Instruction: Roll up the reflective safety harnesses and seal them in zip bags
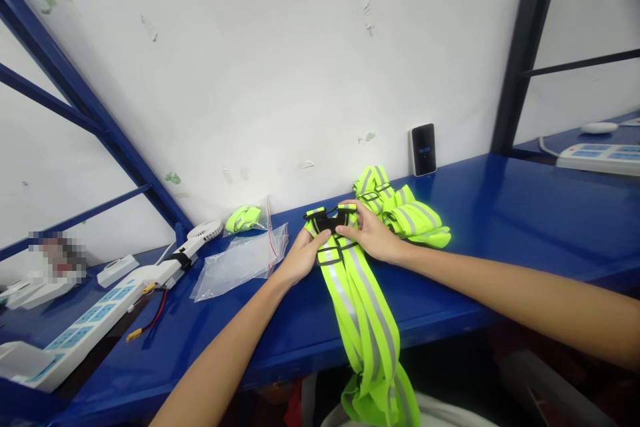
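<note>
Well, the left hand (300,257) and the right hand (367,233) meet over a neon yellow-green reflective vest (357,293) with grey stripes, their fingers (320,235) lying on its webbing on either side of a black plastic buckle (325,221). The fingers sit fairly close together rather than spread, but the hands cover the webbing beneath, so I cannot tell whether they pinch it. The vest lies on a glossy blue bench top (465,213), its long axis running from the hands toward the person and over the front edge, where the lower end hangs down and is cut off by the bottom of the view. Just right of the hands sits a heap of folded yellow-green vests (405,210), and to the left a flat clear plastic bag (240,267) lies near a small clear bag holding a folded yellow-green vest (243,219). A black device with a small blue display (423,149) leans on the white wall (275,67), its digits too small to read, while a long white power strip (85,327) lies far left
</note>
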The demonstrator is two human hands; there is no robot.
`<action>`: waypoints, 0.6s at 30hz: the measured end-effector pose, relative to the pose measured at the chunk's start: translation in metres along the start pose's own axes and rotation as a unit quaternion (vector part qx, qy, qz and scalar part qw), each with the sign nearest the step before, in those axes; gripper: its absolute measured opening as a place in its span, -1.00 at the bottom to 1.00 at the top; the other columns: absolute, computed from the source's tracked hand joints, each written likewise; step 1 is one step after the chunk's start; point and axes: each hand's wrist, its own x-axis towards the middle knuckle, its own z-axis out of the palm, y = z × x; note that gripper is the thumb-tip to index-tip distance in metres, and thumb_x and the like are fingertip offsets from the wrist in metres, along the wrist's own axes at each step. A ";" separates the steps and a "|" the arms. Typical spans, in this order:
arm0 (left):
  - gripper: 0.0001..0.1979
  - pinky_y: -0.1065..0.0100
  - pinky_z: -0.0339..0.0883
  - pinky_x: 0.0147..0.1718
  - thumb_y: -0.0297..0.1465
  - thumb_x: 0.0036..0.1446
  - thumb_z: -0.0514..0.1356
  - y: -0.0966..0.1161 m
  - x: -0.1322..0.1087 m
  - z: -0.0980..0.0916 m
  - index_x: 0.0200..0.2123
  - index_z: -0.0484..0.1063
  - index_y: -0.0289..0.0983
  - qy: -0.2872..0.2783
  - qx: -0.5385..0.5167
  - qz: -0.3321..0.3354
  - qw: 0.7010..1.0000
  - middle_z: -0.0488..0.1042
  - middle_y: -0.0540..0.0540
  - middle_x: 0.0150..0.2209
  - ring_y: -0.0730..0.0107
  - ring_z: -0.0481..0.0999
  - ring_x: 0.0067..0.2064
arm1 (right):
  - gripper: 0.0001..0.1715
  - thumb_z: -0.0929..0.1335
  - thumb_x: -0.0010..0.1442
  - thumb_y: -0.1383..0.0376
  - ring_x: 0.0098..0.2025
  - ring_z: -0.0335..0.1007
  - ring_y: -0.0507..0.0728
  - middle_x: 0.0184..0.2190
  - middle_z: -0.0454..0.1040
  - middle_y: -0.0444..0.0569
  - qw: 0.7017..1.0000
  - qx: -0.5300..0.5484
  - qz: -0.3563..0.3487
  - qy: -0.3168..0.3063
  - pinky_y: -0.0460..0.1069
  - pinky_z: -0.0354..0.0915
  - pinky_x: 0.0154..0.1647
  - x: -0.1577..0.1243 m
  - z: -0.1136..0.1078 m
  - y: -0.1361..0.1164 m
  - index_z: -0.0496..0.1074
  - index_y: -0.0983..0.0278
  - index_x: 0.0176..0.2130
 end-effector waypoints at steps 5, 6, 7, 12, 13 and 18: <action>-0.54 0.19 0.37 -0.11 -0.23 0.06 0.29 -0.003 0.002 0.003 0.01 0.33 -0.25 -0.013 -0.020 0.014 1.000 0.54 -0.11 -0.11 0.21 0.54 -0.15 | -0.60 0.40 0.09 0.27 -0.10 0.39 0.16 -0.17 0.41 -0.04 1.000 -0.030 0.000 0.007 0.10 0.32 -0.04 0.000 0.000 0.007 0.25 0.23 -0.07; -0.54 0.19 0.36 -0.10 -0.23 0.06 0.29 -0.003 0.003 0.002 0.00 0.33 -0.25 -0.017 -0.025 0.014 0.999 0.54 -0.11 -0.11 0.21 0.54 -0.14 | -0.58 0.39 0.09 0.29 -0.10 0.37 0.16 -0.15 0.39 -0.05 0.999 -0.047 -0.014 0.011 0.09 0.31 -0.05 -0.001 0.000 0.007 0.24 0.21 -0.05; -0.54 0.19 0.36 -0.09 -0.23 0.06 0.29 -0.004 0.003 0.001 0.00 0.33 -0.25 -0.016 -0.028 0.015 0.999 0.54 -0.12 -0.10 0.21 0.54 -0.13 | -0.56 0.38 0.09 0.32 -0.10 0.36 0.15 -0.14 0.37 -0.06 0.998 -0.058 -0.027 0.010 0.07 0.31 -0.06 -0.002 0.000 0.008 0.22 0.19 -0.03; -0.55 0.18 0.29 -0.01 -0.21 0.09 0.26 -0.012 0.006 -0.002 0.01 0.28 -0.25 0.025 0.035 0.088 0.995 0.48 -0.15 -0.03 0.16 0.46 0.01 | -0.42 0.33 0.00 0.47 -0.15 0.35 0.10 -0.13 0.30 -0.08 0.998 -0.037 -0.042 -0.037 -0.01 0.32 -0.16 -0.006 0.000 0.000 0.16 0.17 0.01; -0.55 0.18 0.27 0.02 -0.21 0.11 0.24 -0.014 0.006 -0.002 0.02 0.27 -0.25 0.033 0.055 0.110 0.992 0.46 -0.16 -0.01 0.16 0.43 0.05 | -0.40 0.33 0.00 0.47 -0.17 0.36 0.09 -0.13 0.31 -0.08 0.998 -0.031 -0.034 -0.041 -0.01 0.33 -0.17 -0.006 0.000 -0.003 0.15 0.17 0.02; -0.59 0.23 0.20 0.08 -0.24 0.19 0.17 -0.014 0.005 0.004 0.07 0.23 -0.22 0.061 0.112 0.179 0.976 0.40 -0.15 0.04 0.21 0.37 0.09 | -0.25 0.39 -0.02 0.42 -0.20 0.43 0.09 -0.13 0.40 -0.08 0.998 0.047 0.030 -0.017 0.00 0.35 -0.19 -0.006 0.003 -0.010 0.10 0.12 0.12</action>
